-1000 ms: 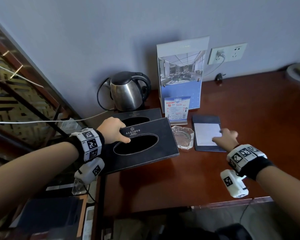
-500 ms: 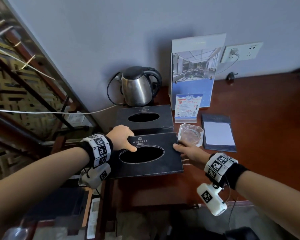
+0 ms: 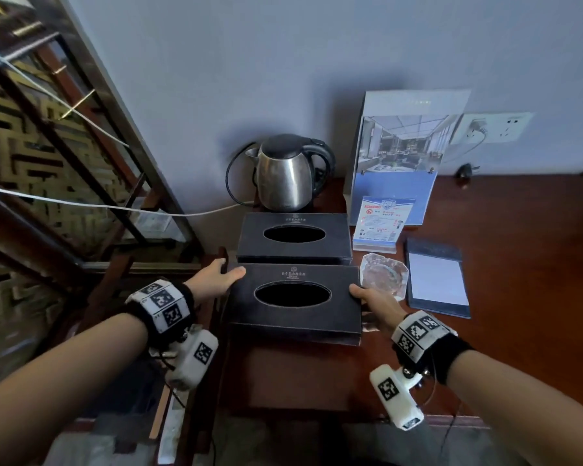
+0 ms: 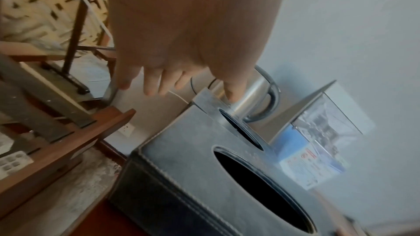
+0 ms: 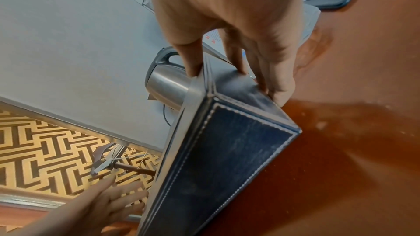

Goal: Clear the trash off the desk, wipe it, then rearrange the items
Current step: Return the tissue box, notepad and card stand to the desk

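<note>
Both hands [image 3: 374, 302] grip the near tissue box [image 3: 293, 317] by its ends.

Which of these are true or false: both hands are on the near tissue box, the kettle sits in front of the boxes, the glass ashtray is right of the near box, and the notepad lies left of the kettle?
1. Both hands are on the near tissue box. True: left hand, right hand.
2. The kettle sits in front of the boxes. False: it stands behind the far tissue box, by the wall.
3. The glass ashtray is right of the near box. True.
4. The notepad lies left of the kettle. False: it lies to the right, beyond the ashtray.
</note>
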Available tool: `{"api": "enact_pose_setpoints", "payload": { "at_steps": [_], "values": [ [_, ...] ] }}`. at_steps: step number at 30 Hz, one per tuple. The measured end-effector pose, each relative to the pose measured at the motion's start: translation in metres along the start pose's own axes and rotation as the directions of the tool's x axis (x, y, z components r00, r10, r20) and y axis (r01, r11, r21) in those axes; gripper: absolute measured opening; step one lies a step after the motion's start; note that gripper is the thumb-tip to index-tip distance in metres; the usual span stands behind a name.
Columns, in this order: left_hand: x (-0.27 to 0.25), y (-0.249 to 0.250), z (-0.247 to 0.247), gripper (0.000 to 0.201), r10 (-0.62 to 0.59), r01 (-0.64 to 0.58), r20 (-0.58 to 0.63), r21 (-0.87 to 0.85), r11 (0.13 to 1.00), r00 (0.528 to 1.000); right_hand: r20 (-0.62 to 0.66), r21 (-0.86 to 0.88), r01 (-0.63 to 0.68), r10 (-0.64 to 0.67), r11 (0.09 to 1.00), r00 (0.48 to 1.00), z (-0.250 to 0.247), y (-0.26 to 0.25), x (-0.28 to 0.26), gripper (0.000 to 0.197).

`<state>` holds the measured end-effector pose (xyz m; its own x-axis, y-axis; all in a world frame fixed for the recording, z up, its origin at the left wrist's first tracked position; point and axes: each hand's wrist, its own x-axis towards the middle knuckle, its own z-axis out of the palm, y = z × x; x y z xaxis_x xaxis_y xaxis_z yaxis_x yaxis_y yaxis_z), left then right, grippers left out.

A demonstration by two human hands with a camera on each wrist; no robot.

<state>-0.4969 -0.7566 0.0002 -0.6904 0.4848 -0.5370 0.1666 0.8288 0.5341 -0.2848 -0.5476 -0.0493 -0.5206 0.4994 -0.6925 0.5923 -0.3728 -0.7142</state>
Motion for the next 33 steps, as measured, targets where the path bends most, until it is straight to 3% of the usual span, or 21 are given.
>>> {"api": "enact_pose_setpoints", "payload": {
  "at_steps": [3, 7, 17, 21, 23, 25, 28, 29, 32, 33],
  "values": [
    [0.013, -0.025, -0.003, 0.072, -0.093, 0.099, 0.055, -0.11, 0.989, 0.994, -0.009, 0.006, -0.028, 0.028, 1.0, 1.0, 0.003, -0.005, 0.006, 0.023],
    [0.015, -0.027, 0.004, 0.042, -0.091, 0.115, 0.12, -0.219, 0.969, 0.989, 0.005, -0.011, -0.004, 0.004, 1.0, 1.0, 0.01, -0.014, 0.012, 0.024],
    [0.021, -0.012, 0.021, 0.046, -0.124, 0.163, 0.143, -0.309, 0.937, 0.982, -0.026, -0.013, 0.022, -0.022, 1.0, 0.999, 0.027, -0.013, 0.018, 0.022],
    [0.022, -0.008, 0.025, 0.015, -0.154, 0.185, 0.12, -0.318, 0.93, 0.981, -0.044, -0.184, 0.051, -0.06, 0.981, 0.997, 0.026, -0.015, 0.025, 0.035],
    [0.021, -0.008, 0.025, 0.025, -0.158, 0.189, 0.12, -0.324, 0.927, 0.98, -0.036, -0.253, 0.045, -0.056, 0.966, 0.998, 0.024, -0.016, 0.027, 0.028],
    [0.023, -0.01, 0.023, 0.055, -0.161, 0.199, 0.14, -0.324, 0.925, 0.977, -0.035, -0.309, 0.054, -0.068, 0.95, 0.997, 0.02, -0.014, 0.032, 0.024],
    [0.022, -0.01, 0.021, 0.079, -0.151, 0.211, 0.188, -0.361, 0.908, 0.97, -0.025, -0.351, 0.071, -0.085, 0.934, 0.996, 0.016, -0.012, 0.035, 0.025],
    [0.02, -0.009, 0.022, 0.081, -0.153, 0.219, 0.206, -0.347, 0.912, 0.966, -0.029, -0.36, 0.078, -0.095, 0.93, 0.995, 0.014, -0.012, 0.037, 0.022],
    [0.016, -0.003, 0.024, 0.053, -0.154, 0.206, 0.173, -0.337, 0.919, 0.973, -0.075, -0.425, 0.072, -0.114, 0.902, 0.991, 0.008, -0.021, 0.039, 0.014],
    [0.015, -0.002, 0.025, 0.053, -0.155, 0.203, 0.169, -0.325, 0.924, 0.973, -0.083, -0.454, 0.079, -0.13, 0.888, 0.988, 0.006, -0.023, 0.04, 0.012]
  ]
}}
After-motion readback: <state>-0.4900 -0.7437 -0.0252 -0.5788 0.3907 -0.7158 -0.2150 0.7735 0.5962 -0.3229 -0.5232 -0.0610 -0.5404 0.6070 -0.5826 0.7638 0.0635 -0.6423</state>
